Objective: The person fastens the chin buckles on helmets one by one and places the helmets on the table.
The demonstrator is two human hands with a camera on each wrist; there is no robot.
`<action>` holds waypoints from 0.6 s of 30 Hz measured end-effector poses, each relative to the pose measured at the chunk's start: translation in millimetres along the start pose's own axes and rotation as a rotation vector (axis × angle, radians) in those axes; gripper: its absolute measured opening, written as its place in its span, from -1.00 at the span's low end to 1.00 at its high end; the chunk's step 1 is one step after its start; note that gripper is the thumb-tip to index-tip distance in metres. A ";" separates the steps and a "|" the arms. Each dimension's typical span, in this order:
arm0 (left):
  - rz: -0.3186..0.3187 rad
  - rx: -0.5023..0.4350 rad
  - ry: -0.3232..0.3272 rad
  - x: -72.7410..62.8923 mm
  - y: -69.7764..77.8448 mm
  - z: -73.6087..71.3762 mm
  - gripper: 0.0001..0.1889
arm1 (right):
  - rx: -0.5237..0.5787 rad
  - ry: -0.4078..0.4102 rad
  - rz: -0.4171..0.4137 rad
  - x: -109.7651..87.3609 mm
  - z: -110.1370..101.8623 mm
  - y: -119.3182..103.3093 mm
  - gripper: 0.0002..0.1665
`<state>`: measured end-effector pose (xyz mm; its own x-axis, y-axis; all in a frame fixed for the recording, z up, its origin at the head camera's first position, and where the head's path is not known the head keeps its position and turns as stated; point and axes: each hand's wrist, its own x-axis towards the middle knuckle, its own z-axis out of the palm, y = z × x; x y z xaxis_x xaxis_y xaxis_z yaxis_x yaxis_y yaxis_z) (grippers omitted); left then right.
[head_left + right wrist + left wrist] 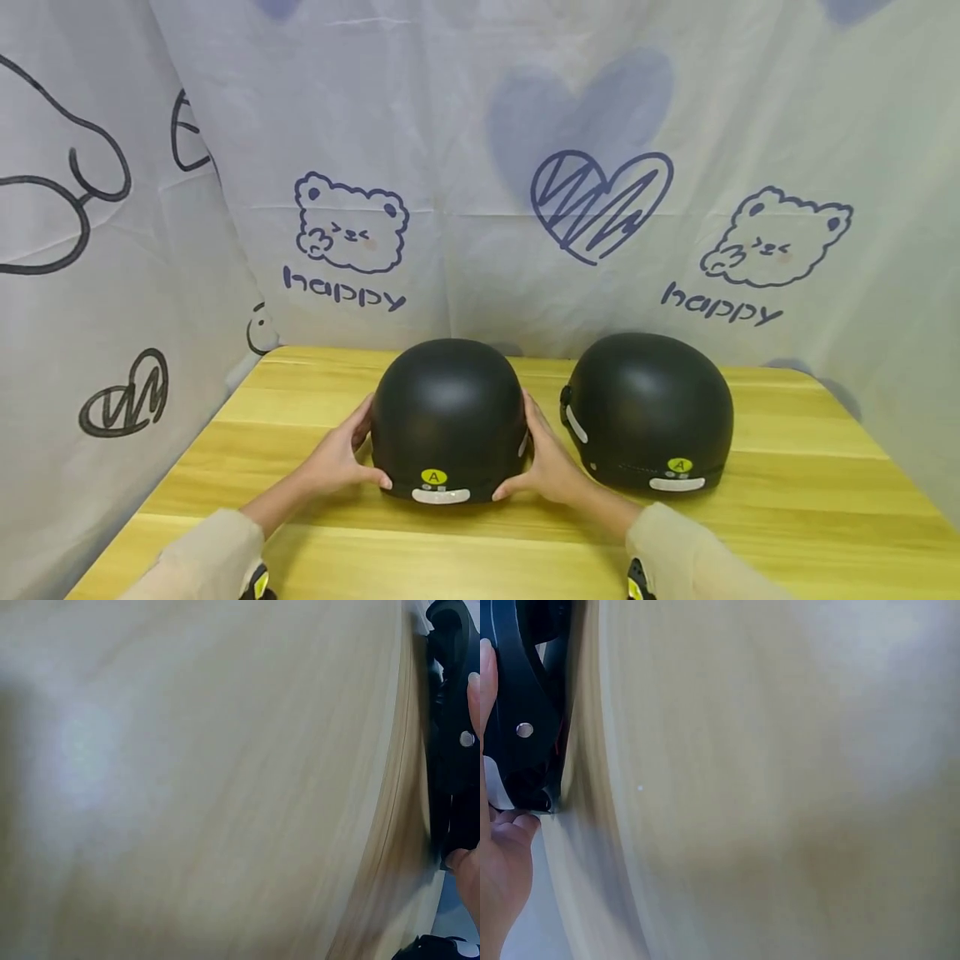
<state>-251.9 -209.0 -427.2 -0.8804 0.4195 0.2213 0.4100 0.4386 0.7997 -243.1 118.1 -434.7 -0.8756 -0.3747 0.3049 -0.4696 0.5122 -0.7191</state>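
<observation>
A matte black helmet (448, 417) with a yellow oval "A" sticker and a pale reflective strip is near the middle of the wooden table in the head view. My left hand (341, 457) grips its left side, thumb at the lower rim near the strip. On the opposite side, my right hand (546, 467) holds it, also with the thumb low on the rim. In the left wrist view the helmet's edge (531, 697) shows a silver rivet, the hand's fingers curling under it. The right wrist view has the matching side (457, 765) at its right border.
A second black helmet (652, 412) with the same sticker and strip stands on the table (300, 392), just right of my right hand. Behind the table hangs a pale curtain (465, 167) printed with bears and hearts; another stretch of curtain runs along the left.
</observation>
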 end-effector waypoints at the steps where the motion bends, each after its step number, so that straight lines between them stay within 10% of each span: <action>1: 0.001 -0.004 0.000 1.5 -0.4 0.0 0.32 | -0.002 0.005 0.000 0.7 0.1 0.6 0.65; 18: 0.002 0.023 0.001 20.6 -5.1 -3.4 0.31 | -0.019 0.000 0.013 13.4 -2.4 8.2 0.66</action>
<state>-272.9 -205.3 -424.8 -0.8797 0.4194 0.2239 0.4174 0.4557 0.7862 -259.0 119.0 -435.0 -0.8815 -0.3683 0.2956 -0.4605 0.5316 -0.7108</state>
